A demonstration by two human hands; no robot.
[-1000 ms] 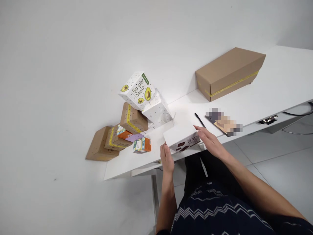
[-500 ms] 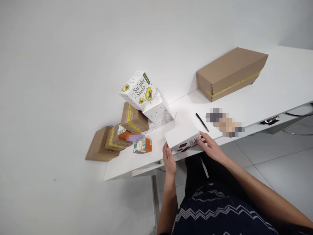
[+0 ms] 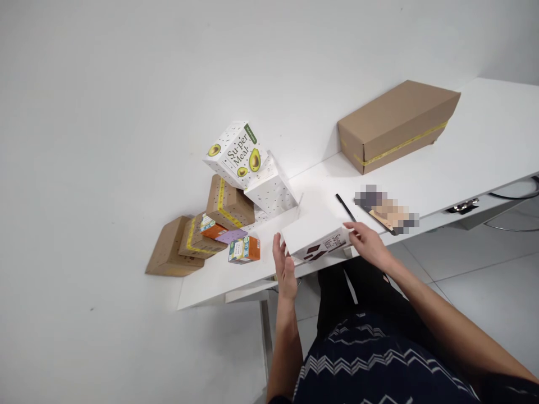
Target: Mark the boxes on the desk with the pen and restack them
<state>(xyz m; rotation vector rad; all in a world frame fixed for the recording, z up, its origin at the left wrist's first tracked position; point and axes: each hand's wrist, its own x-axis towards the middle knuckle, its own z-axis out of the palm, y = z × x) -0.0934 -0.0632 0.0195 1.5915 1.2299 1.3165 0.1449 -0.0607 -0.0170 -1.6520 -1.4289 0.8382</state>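
Observation:
A white box [image 3: 314, 235] with dark red patches and "Su-per Meal" lettering lies at the table's front edge, its plain white side up. Beside its left end, my left hand [image 3: 286, 269] is open, thumb and fingers apart; any contact with the box is slight. My right hand [image 3: 368, 246] has its fingers bent at the box's right end, fingertips on the corner. Just behind that end lies a black pen [image 3: 346, 207].
A long cardboard box [image 3: 400, 129] stands against the wall. Left are stacked cartons, including an avocado-print box [image 3: 238, 154], a taped brown box [image 3: 230, 202] and a small orange box [image 3: 245, 249]. A partly blurred phone-like object [image 3: 387, 210] lies right of the pen.
My left hand has opened and drawn slightly left off the box. My right hand has shifted right to the box's end, uncovering the lettering. The view has moved a little.

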